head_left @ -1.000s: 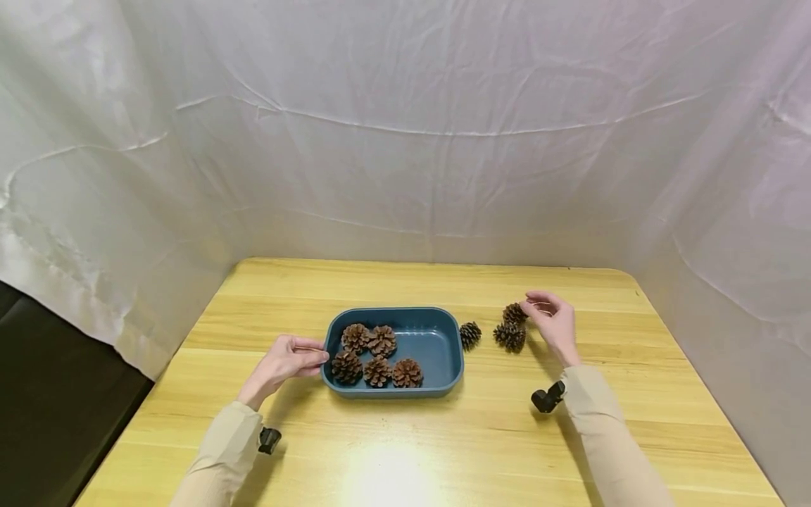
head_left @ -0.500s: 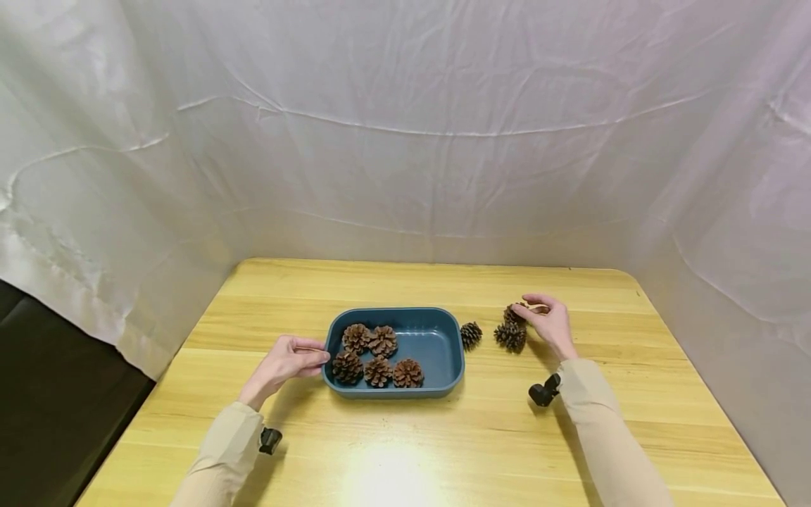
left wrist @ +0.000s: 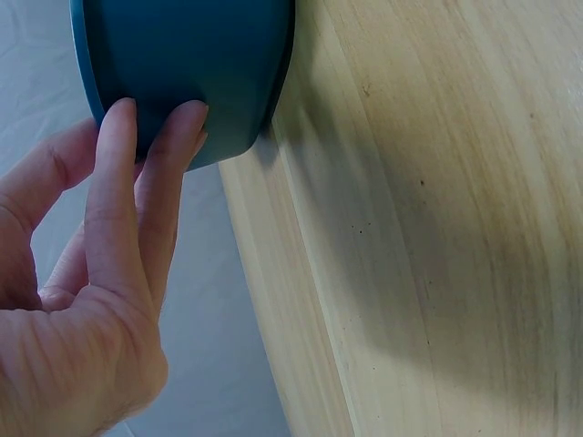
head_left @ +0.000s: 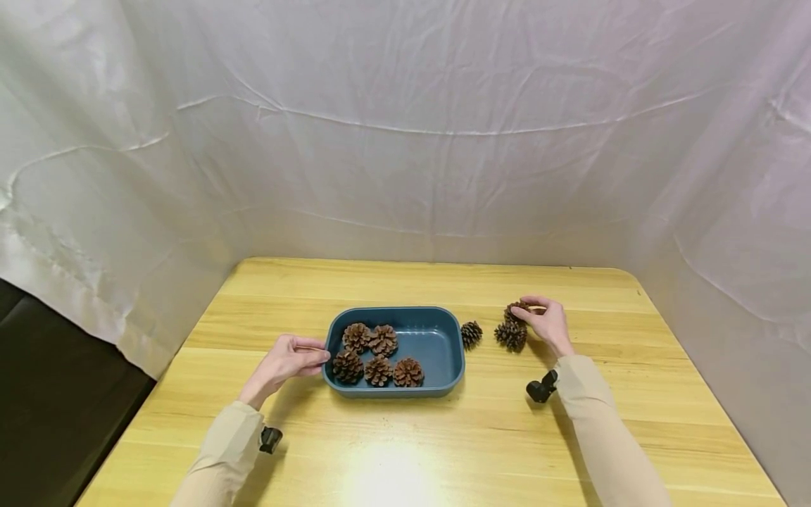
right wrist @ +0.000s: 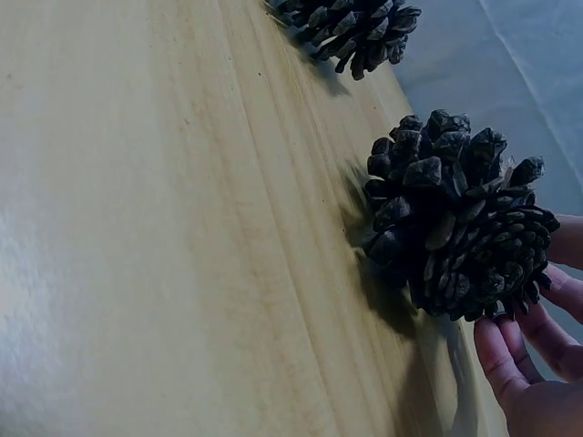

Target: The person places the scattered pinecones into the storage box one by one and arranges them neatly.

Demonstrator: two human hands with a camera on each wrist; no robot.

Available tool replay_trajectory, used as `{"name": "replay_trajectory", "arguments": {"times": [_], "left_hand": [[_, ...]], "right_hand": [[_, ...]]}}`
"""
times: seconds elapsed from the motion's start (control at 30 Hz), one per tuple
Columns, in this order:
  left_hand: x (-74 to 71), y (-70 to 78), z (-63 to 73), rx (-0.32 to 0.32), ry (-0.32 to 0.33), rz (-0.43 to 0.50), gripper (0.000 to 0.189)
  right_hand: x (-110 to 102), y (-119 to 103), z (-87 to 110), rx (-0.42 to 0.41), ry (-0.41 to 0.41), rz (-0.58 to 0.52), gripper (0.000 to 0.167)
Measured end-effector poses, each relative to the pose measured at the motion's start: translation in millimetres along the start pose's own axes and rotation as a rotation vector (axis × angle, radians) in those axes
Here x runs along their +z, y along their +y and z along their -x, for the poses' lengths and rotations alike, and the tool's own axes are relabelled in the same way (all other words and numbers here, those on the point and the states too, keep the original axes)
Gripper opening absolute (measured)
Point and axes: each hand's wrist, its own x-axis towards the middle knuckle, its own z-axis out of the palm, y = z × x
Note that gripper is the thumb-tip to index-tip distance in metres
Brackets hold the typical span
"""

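Note:
My left hand (head_left: 284, 364) pinches the left rim of a blue rectangular tray (head_left: 437, 350); in the left wrist view its fingers (left wrist: 117, 196) lie against the outer wall. Several brown pine cones (head_left: 378, 371) sit in the tray's left and middle part. On the right, my right hand (head_left: 548, 325) has thumb and fingers around a pine cone (head_left: 514, 308), partly covered by them. A darker pine cone (head_left: 510, 336) lies just in front of it. That nearer cone (right wrist: 455, 218) fills the right wrist view and hides the gripped one.
Another pine cone (head_left: 472, 334) lies on the wooden table (head_left: 494, 436), close against the tray's right wall. Pale cloth (head_left: 431, 176) hangs behind the table and along both sides. A dark surface (head_left: 51, 401) shows at the lower left.
My right hand has moved slightly left and closed its fingers around the rear pine cone. The left hand and the tray stay nearly still.

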Motion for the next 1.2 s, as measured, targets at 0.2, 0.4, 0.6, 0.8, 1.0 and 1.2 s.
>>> {"name": "replay_trajectory", "arguments": {"times": [0.2, 0.4, 0.6, 0.8, 1.0, 1.2], "left_hand": [[-0.2, -0.1, -0.1, 0.006, -0.005, -0.002, 0.046], [0.0, 0.1, 0.1, -0.002, -0.003, 0.0, 0.046], [0.2, 0.8, 0.2, -0.007, -0.002, 0.001, 0.046], [0.0, 1.4, 0.3, -0.004, -0.004, 0.0, 0.046], [0.0, 1.2, -0.3, -0.002, -0.004, 0.0, 0.045], [0.1, 1.1, -0.5, -0.002, 0.001, -0.007, 0.046]], "right_hand": [[0.5, -0.1, -0.9, 0.013, -0.005, 0.001, 0.049], [0.9, -0.1, -0.7, 0.016, -0.006, -0.002, 0.049], [0.3, -2.5, -0.7, 0.009, 0.007, -0.014, 0.049], [-0.7, -6.7, -1.0, 0.021, 0.006, -0.077, 0.049], [-2.8, -10.6, 0.0, 0.022, 0.015, -0.06, 0.05], [-2.5, -15.6, -0.1, 0.019, 0.039, -0.075, 0.049]]}}
